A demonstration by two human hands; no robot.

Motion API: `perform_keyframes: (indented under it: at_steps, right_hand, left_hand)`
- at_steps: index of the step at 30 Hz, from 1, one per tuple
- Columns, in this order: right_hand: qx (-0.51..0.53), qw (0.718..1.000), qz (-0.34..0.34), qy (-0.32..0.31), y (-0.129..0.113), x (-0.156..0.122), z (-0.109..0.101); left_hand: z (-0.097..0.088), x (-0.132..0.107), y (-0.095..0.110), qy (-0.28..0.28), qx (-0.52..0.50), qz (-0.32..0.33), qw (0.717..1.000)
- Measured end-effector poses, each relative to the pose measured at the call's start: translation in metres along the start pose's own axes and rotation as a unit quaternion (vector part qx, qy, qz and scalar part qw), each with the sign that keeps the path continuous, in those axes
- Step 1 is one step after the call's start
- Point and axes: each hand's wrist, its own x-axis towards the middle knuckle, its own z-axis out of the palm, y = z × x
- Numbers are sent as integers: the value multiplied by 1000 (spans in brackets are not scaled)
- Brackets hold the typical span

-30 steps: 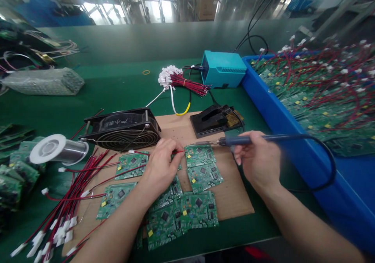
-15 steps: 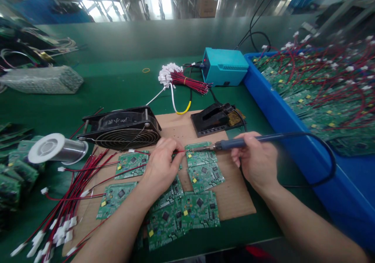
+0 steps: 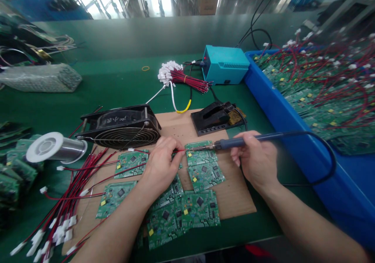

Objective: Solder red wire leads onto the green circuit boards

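My left hand [image 3: 164,159] pinches a red-and-black wire lead [image 3: 180,151], its end at the left edge of a green circuit board [image 3: 199,158]. A white connector [image 3: 131,149] shows on the lead's other side. In my right hand [image 3: 254,159] is a blue-handled soldering iron [image 3: 231,142], held like a pen. Its tip points left over that board, close to the wire end; whether they touch is too small to tell. Further boards, such as one at the front [image 3: 200,208], lie on the cardboard sheet [image 3: 237,192], some partly hidden under my left arm.
A black fan [image 3: 123,126] and a solder spool [image 3: 57,147] stand left, near loose wire leads [image 3: 84,177]. Behind are the iron stand [image 3: 209,118], a bundle of leads [image 3: 190,81] and a teal soldering station [image 3: 227,65]. A blue bin [image 3: 272,106] of wired boards flanks the right.
The view has shifted very slightly. Both hands, the wire lead and the soldering iron stay in nearly the same place.
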Motion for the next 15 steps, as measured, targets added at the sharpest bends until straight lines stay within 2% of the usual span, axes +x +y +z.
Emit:
perform_keyframes:
  at_steps: [15]
  right_hand:
    - [-5,1000,16,8,-1,0,0]
  left_hand:
    - [0,1,-1,-4,-1,-6,1000]
